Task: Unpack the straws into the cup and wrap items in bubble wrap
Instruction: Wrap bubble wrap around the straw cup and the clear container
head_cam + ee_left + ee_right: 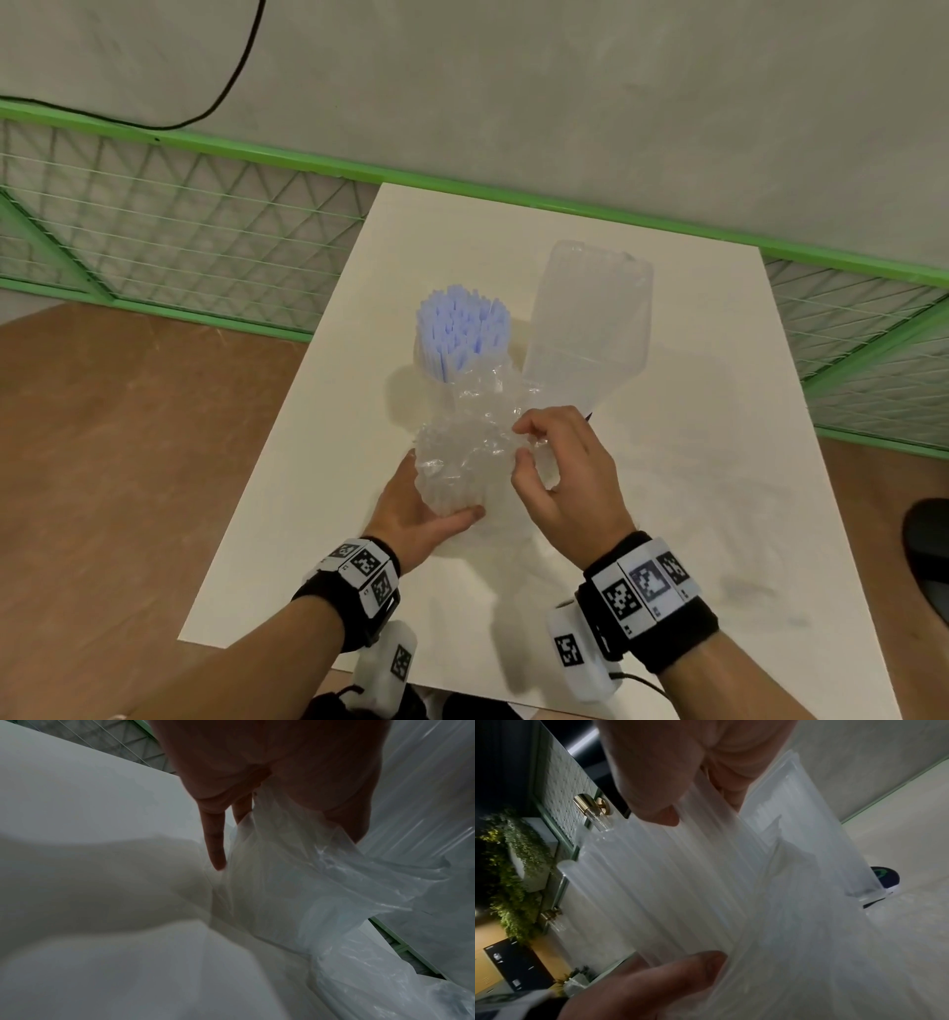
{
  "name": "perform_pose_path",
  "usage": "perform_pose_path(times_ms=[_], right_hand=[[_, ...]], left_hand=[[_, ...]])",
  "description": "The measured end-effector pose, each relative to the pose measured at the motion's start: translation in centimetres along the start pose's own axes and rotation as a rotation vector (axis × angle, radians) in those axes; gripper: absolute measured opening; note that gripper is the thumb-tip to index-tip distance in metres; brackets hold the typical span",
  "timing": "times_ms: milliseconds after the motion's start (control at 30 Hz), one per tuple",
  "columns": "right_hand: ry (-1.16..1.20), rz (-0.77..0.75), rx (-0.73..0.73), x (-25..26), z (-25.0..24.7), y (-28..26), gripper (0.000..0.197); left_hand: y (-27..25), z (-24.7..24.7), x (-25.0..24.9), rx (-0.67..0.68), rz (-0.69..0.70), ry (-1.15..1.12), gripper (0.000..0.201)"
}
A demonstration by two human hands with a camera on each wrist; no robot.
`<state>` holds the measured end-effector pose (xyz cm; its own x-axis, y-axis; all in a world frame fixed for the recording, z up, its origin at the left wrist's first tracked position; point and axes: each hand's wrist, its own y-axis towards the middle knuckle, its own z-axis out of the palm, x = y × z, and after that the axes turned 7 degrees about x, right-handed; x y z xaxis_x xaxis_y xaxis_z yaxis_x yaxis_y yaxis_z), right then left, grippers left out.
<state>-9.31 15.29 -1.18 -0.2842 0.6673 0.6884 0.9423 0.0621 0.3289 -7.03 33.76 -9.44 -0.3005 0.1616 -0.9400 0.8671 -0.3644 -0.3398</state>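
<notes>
A clear cup full of pale blue straws (462,329) stands mid-table, its lower part swathed in crinkled bubble wrap (472,442). My left hand (436,493) grips the wrapped base from the left, thumb across the front and the fingers hidden behind. My right hand (529,452) pinches the wrap on the right side with curled fingers. The left wrist view shows one straight finger (216,845) beside clear film (295,882). In the right wrist view, the right hand (682,888) has thumb and finger on either side of the ribbed straws (654,872).
A clear, empty-looking straw bag (590,324) leans just right of the cup, with a small dark thing at its foot (883,876). The white table (693,488) has bare surface to the right and front. A green wire fence (154,231) runs behind. A dark object (929,545) lies on the floor, right.
</notes>
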Motion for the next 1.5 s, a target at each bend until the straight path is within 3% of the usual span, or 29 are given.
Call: perform_pose_path(times_ms=[167,400,600,900,1367,1500], right_hand=[[0.023,0.013,0.017,-0.1,-0.1,0.0,0.01],[0.029,0.077,0.037,-0.2,-0.4,-0.3,0.014],[-0.095,-0.123,-0.118,0.6,-2.4,1.4,0.015],[-0.025,-0.085,-0.218,2.1,-5.5,4.0,0.019],[0.258,0.037,-0.44,4.4,-17.9,9.9,0.022],[0.118,0.016,-0.283,5.5,-23.0,12.5,0.046]], left_hand=[[0.0,-0.1,-0.2,0.006,-0.012,-0.006,0.071],[0.0,-0.1,0.2,-0.001,-0.038,-0.034,0.073],[0.0,0.1,0.0,0.005,-0.051,-0.06,0.069],[0.1,0.1,0.0,0.016,-0.047,-0.102,0.07],[0.0,0.0,-0.1,-0.013,-0.108,-0.076,0.075],[0.0,-0.1,-0.3,-0.017,-0.118,-0.049,0.078]])
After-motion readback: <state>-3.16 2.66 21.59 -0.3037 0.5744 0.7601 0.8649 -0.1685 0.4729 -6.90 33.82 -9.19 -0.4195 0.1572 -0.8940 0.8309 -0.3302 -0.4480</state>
